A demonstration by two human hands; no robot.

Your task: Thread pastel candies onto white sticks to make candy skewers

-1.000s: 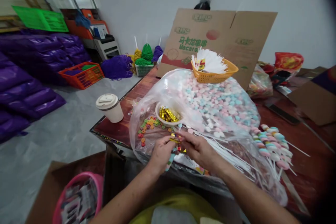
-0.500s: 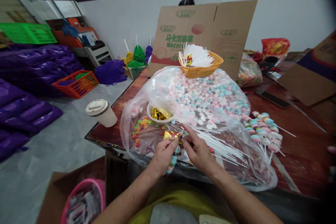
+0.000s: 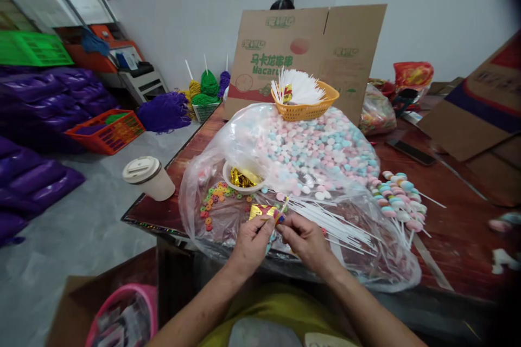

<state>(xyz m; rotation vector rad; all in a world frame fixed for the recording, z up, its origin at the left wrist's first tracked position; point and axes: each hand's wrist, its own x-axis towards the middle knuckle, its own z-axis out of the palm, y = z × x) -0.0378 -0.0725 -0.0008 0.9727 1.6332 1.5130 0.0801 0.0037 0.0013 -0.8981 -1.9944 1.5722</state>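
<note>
Where it shows, label [image 3: 261, 211] shiny gold with reddish markings.

Round white bowl [image 3: 245, 191] beyond the left hand [image 3: 251, 243], thin white sticks [image 3: 342, 225] beside the right hand [image 3: 307, 239], yellow plastic basket [image 3: 303, 113] farther behind

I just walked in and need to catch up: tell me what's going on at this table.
A person grips a gold-and-red label in the left hand, with the right hand close beside it; the bits between the two hands are too small to make out. Just beyond them, a white bowl holds gold strips. Loose white sticks lie to the right, and a pile of pastel skewers rests farther right on the table.
</note>
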